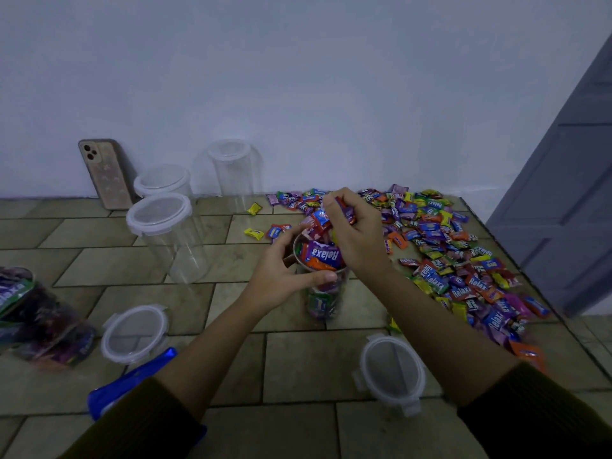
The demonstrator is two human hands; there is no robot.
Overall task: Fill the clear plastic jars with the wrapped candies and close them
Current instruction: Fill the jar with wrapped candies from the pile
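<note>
A phone (106,173) leans on the wall (298,77) at upper left, a shiny blue packet (132,379) lies lower left, a grey door (569,180) at right.

The tiled surface (298,366) bears strewn candies (440,246), clear jars (169,233), two loose lids (134,332) — and a phone (106,173)

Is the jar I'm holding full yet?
Full, about to the rim: wrapped candies reach the mouth of the jar, which the left hand holds while the right hand pinches more above it.
</note>
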